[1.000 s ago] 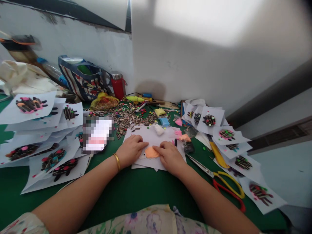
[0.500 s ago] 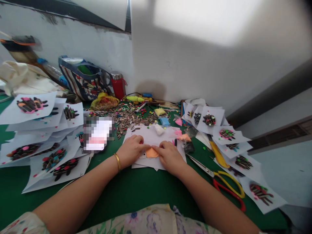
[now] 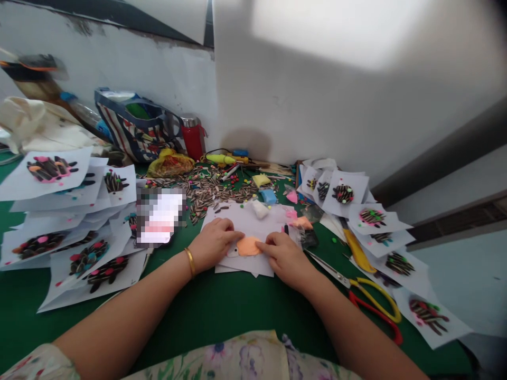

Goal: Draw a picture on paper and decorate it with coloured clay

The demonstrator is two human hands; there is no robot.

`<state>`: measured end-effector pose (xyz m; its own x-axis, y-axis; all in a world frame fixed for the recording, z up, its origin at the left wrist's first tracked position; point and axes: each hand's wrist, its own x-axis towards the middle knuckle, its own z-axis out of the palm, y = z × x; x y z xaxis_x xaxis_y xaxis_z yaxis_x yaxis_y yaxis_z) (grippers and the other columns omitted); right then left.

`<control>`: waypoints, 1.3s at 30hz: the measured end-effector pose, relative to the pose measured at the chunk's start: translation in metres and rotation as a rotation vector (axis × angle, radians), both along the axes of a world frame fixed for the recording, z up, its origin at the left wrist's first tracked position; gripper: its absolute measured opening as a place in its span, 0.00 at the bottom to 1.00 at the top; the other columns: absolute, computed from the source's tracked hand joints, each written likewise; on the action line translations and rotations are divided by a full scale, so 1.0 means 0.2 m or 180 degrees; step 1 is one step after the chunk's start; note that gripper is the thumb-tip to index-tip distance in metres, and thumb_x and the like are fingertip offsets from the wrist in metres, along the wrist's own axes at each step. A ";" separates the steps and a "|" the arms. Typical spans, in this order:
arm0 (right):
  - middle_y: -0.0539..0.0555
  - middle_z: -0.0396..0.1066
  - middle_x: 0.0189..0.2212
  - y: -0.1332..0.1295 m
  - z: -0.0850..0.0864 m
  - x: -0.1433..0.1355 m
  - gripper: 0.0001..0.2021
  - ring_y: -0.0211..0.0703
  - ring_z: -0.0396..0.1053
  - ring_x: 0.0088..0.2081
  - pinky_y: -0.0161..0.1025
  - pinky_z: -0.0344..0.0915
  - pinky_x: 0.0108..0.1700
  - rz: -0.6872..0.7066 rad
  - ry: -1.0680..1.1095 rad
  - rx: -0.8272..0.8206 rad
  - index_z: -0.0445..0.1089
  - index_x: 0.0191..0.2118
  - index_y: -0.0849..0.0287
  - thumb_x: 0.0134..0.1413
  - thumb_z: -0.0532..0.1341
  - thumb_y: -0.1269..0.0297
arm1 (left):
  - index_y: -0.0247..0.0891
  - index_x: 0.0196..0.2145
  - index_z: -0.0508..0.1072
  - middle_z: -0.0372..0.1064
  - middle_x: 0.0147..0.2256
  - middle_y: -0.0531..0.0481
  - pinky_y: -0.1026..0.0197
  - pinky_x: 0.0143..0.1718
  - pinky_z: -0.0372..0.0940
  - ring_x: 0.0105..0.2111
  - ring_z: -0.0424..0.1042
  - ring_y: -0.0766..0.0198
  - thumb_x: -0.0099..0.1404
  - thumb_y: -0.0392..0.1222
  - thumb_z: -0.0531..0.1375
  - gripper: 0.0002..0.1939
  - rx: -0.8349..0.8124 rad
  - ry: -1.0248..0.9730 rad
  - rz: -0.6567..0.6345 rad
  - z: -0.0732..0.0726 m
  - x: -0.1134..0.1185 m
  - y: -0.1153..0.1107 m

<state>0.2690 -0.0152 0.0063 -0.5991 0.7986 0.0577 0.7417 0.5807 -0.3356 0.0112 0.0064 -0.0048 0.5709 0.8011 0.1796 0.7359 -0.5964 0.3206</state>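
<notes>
A flat patch of orange clay (image 3: pixel 249 246) lies on a sheet of white paper (image 3: pixel 253 221), over a drawn outline with a small black dot at its left. My left hand (image 3: pixel 214 243) rests on the paper's left side, its index finger stretched out to the clay's upper left edge. From the right, my right hand (image 3: pixel 284 257) touches the clay's right edge with an extended index finger, the other fingers bent. Neither hand grips anything. A lump of white clay (image 3: pixel 260 209) sits farther up the sheet.
Scissors (image 3: pixel 348 282) lie right of the paper, near a yellow-handled tool (image 3: pixel 358 250). Loose striped seeds (image 3: pixel 214 190) spread behind. Paper sheets with seed pictures stand at left (image 3: pixel 79 285) and right (image 3: pixel 420 287). A phone (image 3: pixel 158 219) and a red flask (image 3: pixel 193 138) are also there.
My hands have moved slightly apart, the right one shifting right. More of the orange clay shows, and it looks wider and flatter.
</notes>
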 end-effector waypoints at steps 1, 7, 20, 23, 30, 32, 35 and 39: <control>0.57 0.65 0.42 0.00 0.00 0.00 0.25 0.47 0.60 0.44 0.43 0.58 0.49 -0.0002 -0.0020 0.0001 0.70 0.55 0.52 0.53 0.55 0.79 | 0.49 0.50 0.75 0.64 0.40 0.46 0.54 0.46 0.61 0.41 0.63 0.58 0.64 0.29 0.54 0.21 0.0000 0.0002 0.0008 0.00 0.00 0.00; 0.57 0.64 0.44 0.01 0.00 -0.01 0.28 0.48 0.59 0.45 0.44 0.57 0.49 -0.0199 -0.0098 0.0090 0.67 0.59 0.50 0.53 0.55 0.78 | 0.49 0.49 0.75 0.65 0.40 0.46 0.54 0.46 0.61 0.41 0.64 0.58 0.65 0.31 0.54 0.20 0.0015 -0.0023 0.0008 0.00 0.00 0.00; 0.55 0.65 0.39 -0.01 0.07 0.03 0.24 0.46 0.59 0.42 0.42 0.53 0.46 0.0117 -0.0497 -0.0022 0.68 0.56 0.46 0.57 0.56 0.75 | 0.48 0.49 0.75 0.65 0.40 0.46 0.54 0.46 0.61 0.41 0.64 0.58 0.66 0.32 0.54 0.19 0.0033 -0.0097 0.0018 -0.01 0.00 0.00; 0.55 0.65 0.40 -0.02 0.09 0.03 0.23 0.46 0.59 0.43 0.42 0.52 0.45 0.0125 -0.0490 0.0014 0.68 0.56 0.47 0.57 0.57 0.74 | 0.49 0.49 0.75 0.65 0.40 0.46 0.54 0.46 0.61 0.41 0.64 0.58 0.65 0.32 0.54 0.20 0.0018 -0.0087 0.0038 -0.01 0.00 0.00; 0.55 0.66 0.40 -0.03 0.11 0.04 0.23 0.46 0.60 0.43 0.43 0.51 0.46 0.0286 -0.0561 -0.0045 0.68 0.57 0.45 0.59 0.57 0.73 | 0.48 0.49 0.75 0.65 0.40 0.46 0.54 0.46 0.61 0.41 0.65 0.58 0.65 0.31 0.54 0.20 -0.0008 -0.0075 0.0030 0.00 0.00 0.00; 0.55 0.66 0.41 -0.03 0.12 0.03 0.22 0.46 0.60 0.44 0.43 0.51 0.47 0.0275 -0.0556 -0.0022 0.68 0.57 0.45 0.58 0.58 0.72 | 0.48 0.50 0.75 0.65 0.40 0.46 0.54 0.46 0.61 0.41 0.65 0.58 0.65 0.32 0.54 0.20 -0.0004 -0.0063 0.0033 0.00 0.00 0.00; 0.54 0.66 0.40 -0.04 0.12 0.02 0.22 0.46 0.59 0.43 0.43 0.51 0.47 0.0291 -0.0569 0.0010 0.69 0.56 0.44 0.58 0.58 0.72 | 0.48 0.49 0.75 0.65 0.40 0.46 0.54 0.46 0.61 0.41 0.65 0.58 0.65 0.32 0.54 0.19 -0.0011 -0.0055 0.0014 0.00 0.00 0.00; 0.54 0.66 0.40 -0.04 0.12 0.03 0.21 0.46 0.59 0.42 0.43 0.51 0.47 0.0350 -0.0600 0.0005 0.70 0.54 0.44 0.58 0.58 0.72 | 0.48 0.49 0.76 0.65 0.40 0.46 0.53 0.46 0.61 0.41 0.65 0.58 0.65 0.32 0.54 0.19 -0.0011 -0.0062 0.0019 0.00 0.00 0.00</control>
<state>0.2748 -0.0229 0.0308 -0.6830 0.7278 -0.0623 0.7234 0.6621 -0.1959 0.0116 0.0073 -0.0042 0.5627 0.8051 0.1877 0.7330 -0.5909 0.3369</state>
